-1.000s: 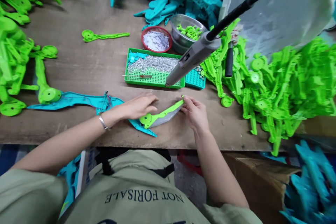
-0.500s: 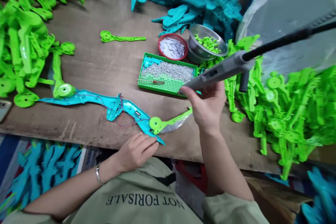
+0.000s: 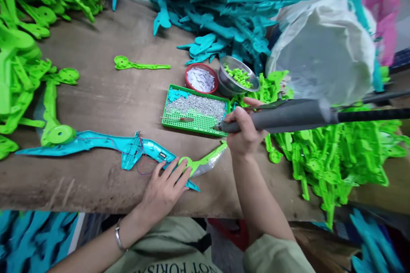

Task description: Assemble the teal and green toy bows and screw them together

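Observation:
My right hand (image 3: 245, 132) is wrapped round a grey electric screwdriver (image 3: 282, 116) with a black cord. Its tip points left, over the right end of the green tray (image 3: 169, 127). My left hand (image 3: 165, 187) lies with fingers spread on the right end of a blue plastic toy bow half (image 3: 104, 137). Its fingertips reach the round end of a green limb piece (image 3: 205, 158) joined there. Thin red and blue wires run along the bow half, and another green limb piece (image 3: 59, 135) sits at its left end.
Small metal screws (image 3: 205, 104) and a thin screwdriver (image 3: 182, 119) lie in the tray. Behind stand a red basket (image 3: 201, 89) of white pieces and a metal bowl (image 3: 254, 81) of green bits. Green parts (image 3: 320, 158) and blue parts (image 3: 224, 4) are heaped around.
My left hand has moved from the bow's lower tip onto its right end, fingers now spread. The electric screwdriver has swung to a more level angle. The view has shifted.

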{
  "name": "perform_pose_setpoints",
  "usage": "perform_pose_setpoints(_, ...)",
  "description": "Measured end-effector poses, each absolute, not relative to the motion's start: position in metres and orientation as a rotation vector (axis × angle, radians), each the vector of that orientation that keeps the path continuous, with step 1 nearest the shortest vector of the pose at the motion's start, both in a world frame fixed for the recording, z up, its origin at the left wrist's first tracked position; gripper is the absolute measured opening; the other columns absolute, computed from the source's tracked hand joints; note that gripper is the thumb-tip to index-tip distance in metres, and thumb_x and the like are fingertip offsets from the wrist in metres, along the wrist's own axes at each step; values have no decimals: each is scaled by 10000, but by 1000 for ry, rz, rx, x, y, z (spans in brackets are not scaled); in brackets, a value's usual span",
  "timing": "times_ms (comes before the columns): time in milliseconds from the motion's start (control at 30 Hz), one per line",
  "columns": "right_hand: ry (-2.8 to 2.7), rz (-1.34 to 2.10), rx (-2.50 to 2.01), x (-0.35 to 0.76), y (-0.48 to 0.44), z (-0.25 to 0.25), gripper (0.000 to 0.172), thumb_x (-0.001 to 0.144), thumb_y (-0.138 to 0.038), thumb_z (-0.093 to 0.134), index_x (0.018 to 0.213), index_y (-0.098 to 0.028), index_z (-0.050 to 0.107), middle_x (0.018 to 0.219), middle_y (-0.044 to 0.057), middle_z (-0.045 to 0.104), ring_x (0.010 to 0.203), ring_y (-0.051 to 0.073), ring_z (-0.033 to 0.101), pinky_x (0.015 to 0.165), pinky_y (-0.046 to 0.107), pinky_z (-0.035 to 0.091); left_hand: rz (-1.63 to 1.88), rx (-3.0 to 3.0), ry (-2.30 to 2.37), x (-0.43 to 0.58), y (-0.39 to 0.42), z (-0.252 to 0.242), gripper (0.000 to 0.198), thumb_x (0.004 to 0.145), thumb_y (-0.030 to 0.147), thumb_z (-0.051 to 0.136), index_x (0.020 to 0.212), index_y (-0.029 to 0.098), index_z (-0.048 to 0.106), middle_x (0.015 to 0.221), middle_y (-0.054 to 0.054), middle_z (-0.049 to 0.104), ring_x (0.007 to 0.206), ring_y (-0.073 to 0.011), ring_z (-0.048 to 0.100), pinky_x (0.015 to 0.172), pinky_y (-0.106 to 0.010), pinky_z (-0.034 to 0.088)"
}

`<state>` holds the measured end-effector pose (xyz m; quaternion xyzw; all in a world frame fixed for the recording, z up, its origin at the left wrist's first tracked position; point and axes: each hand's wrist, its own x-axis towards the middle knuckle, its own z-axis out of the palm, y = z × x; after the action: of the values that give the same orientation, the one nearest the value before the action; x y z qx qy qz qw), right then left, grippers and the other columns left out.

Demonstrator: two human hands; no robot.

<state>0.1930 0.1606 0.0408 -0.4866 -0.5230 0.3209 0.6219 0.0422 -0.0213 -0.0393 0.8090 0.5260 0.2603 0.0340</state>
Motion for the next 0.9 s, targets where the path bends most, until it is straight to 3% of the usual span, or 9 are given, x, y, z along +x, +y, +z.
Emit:
perform_pose_setpoints(133, -1150, 768, -1087, 182, 177, 22, 392, 744, -599, 694, 944, -280, 585, 560, -64, 460, 512, 146, 526, 596, 342, 478, 816, 2479, 1636, 44, -16, -40, 388, 980, 280, 581, 1351, 168, 606, 1409, -104, 643, 1291, -277, 599, 1091, -453, 402)
perform_pose_setpoints(333, -1209, 811, -1045, 170, 194, 9, 303, 780, -501, 672, 966, -272, 600, 579, -59, 476, 535, 143, 541, 619, 338, 490, 870, 2437, 1629, 45, -17, -44, 405, 987, 309, 559, 1369, 177, 592, 1382, -113, 662, 1298, -270, 600, 1123, -448, 390)
perform_pose_setpoints(500, -1258, 794, -1108, 162, 205, 4, 407, 805, -558, 618, 1082, -261, 607, 572, -63, 455, 518, 136, 529, 593, 324, 489, 975, 2435, 1622, 44, -15, -45, 469, 992, 267, 543, 1439, 134, 495, 1320, -164, 691, 1260, -258, 637, 1091, -431, 429)
perform_pose_setpoints(733, -1253, 812, -1088, 160, 207, 4, 456, 795, -526, 638, 1172, -269, 620, 562, -68, 456, 498, 137, 507, 591, 330, 483, 1003, 2447, 1621, 44, -14, -43, 351, 995, 248, 546, 1309, 93, 569, 1295, -169, 703, 1249, -260, 641, 1065, -427, 441)
perform_pose_setpoints(900, -1259, 830, -1096, 160, 209, 3, 343, 771, -462, 645, 1049, -261, 638, 547, -74, 477, 486, 128, 504, 579, 322, 476, 1009, 2451, 1629, 43, -13, -42, 336, 1007, 293, 527, 1266, 90, 595, 1287, -156, 710, 1239, -285, 638, 1027, -437, 463)
